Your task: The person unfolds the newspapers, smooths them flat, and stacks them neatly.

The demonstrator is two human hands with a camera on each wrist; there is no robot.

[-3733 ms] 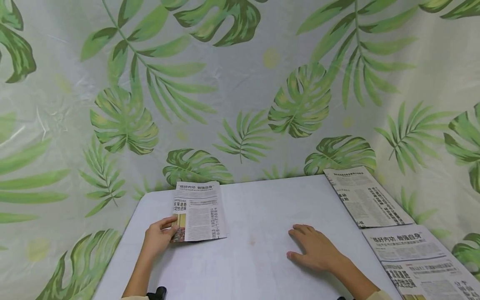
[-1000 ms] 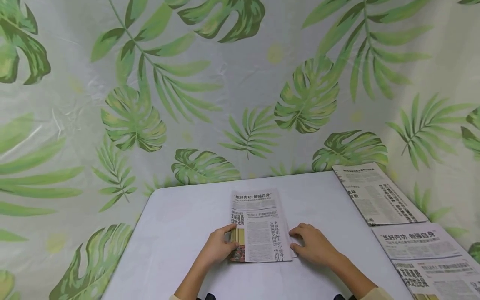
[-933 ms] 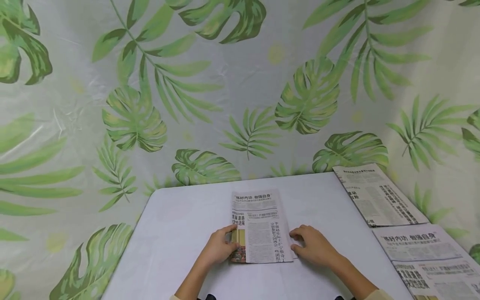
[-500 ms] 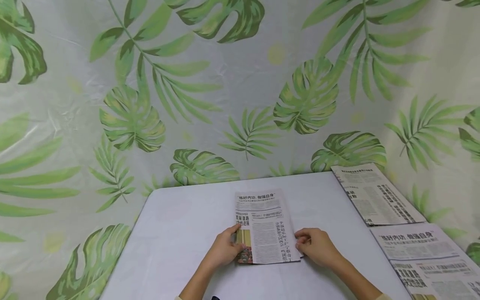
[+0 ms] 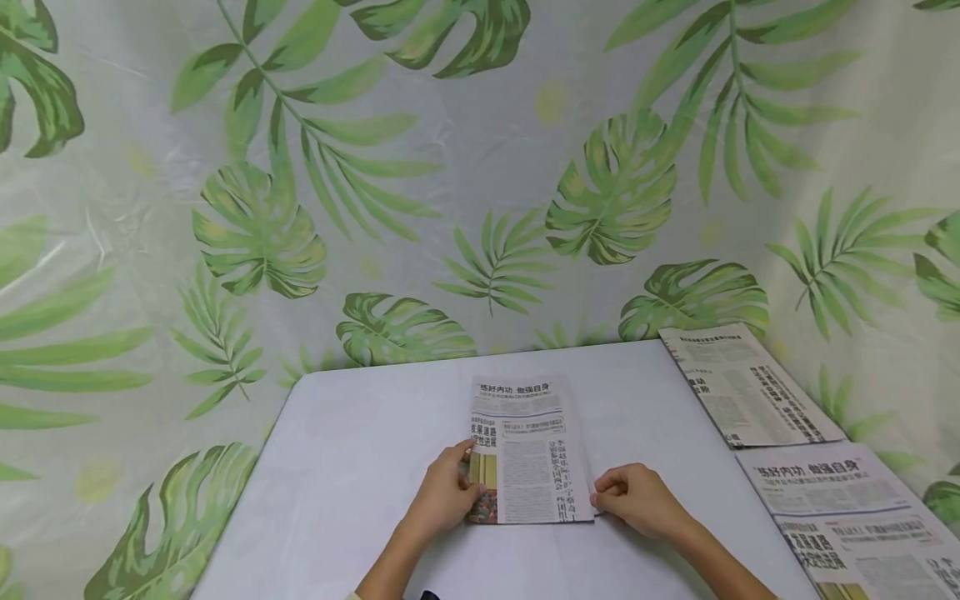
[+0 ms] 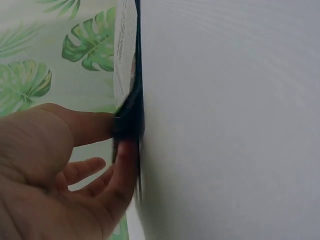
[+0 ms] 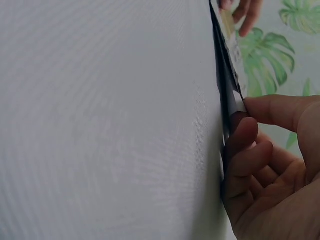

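Folded, rectangular grey-white newspaper [image 5: 528,458] lay between grips, long axis running away: bare left hand [image 5: 446,492] pinched its left edge, bare right hand [image 5: 639,502] its right (by the near corner).

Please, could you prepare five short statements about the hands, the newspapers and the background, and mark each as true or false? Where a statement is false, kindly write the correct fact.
1. The left hand pinches the left edge of the folded newspaper. True.
2. Nothing touches the folded newspaper's right edge. False: the right hand pinches it near the lower corner.
3. Two more newspapers lie at the right side of the white table. True.
4. The folded newspaper's upper right corner is in colour. False: its colour picture is at the lower left.
5. The backdrop bears green leaves. True.
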